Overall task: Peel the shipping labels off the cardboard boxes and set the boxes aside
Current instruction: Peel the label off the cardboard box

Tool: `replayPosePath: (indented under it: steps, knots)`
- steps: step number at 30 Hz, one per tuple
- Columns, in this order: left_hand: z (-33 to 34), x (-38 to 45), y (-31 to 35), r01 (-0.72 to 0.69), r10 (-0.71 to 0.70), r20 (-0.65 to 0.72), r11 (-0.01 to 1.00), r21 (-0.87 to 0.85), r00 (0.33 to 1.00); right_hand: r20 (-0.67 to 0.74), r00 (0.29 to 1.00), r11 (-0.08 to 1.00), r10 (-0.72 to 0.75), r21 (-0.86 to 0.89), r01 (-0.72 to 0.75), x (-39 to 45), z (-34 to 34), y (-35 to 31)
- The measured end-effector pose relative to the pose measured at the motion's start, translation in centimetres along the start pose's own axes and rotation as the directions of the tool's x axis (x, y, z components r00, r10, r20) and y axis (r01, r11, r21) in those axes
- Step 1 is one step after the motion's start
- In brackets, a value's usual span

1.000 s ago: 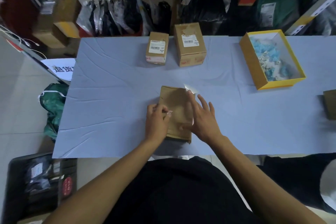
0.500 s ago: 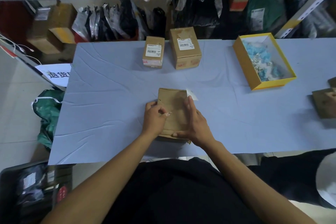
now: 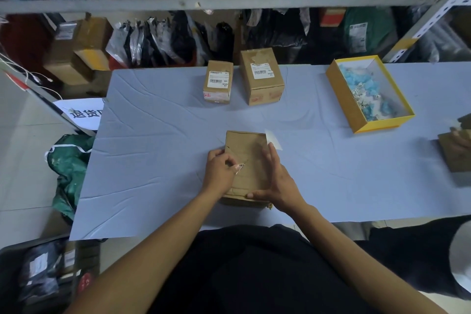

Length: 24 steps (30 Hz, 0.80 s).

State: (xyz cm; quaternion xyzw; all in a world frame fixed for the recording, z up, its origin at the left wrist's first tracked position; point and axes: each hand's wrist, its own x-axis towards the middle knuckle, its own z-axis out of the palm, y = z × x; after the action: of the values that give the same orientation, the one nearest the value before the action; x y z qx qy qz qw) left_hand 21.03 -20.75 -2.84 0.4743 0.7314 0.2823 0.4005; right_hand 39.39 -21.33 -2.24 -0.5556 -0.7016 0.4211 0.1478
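- Head view: the near box [image 3: 246, 160] lies on the surface [image 3: 158, 160], its top nearly bare. The left hand [image 3: 219, 173] pinches a label scrap [image 3: 240, 166]; the right hand [image 3: 274, 181], fingers straight, steadies the box.
- Two far boxes [image 3: 218, 81] [image 3: 262, 79] keep their labels, so I judge most work remains.

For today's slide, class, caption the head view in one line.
Both hands steady a box on the table; two labelled boxes wait behind.
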Motion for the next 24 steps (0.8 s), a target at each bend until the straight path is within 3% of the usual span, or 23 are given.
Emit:
replayPosePath:
  steps: [9, 20, 24]
  knots:
    - [-0.6, 0.8, -0.2, -0.011, 0.013, 0.062, 0.999, -0.031, 0.998, 0.005, 1.000, 1.000, 0.008, 0.009, -0.008, 0.1, 0.0, 0.0]
    - [-2.6, 1.2, -0.3, -0.078, 0.071, -0.040, 0.970, -0.230, 0.997, 0.018, 1.000, 0.997, -0.011, 0.076, 0.009, 0.7, -1.7, -1.1]
    - [-4.8, 0.4, -0.4, -0.124, 0.152, 0.139, 0.973, -0.194, 0.979, -0.007, 1.000, 1.000, -0.019, -0.002, 0.019, 1.0, -1.9, -0.9]
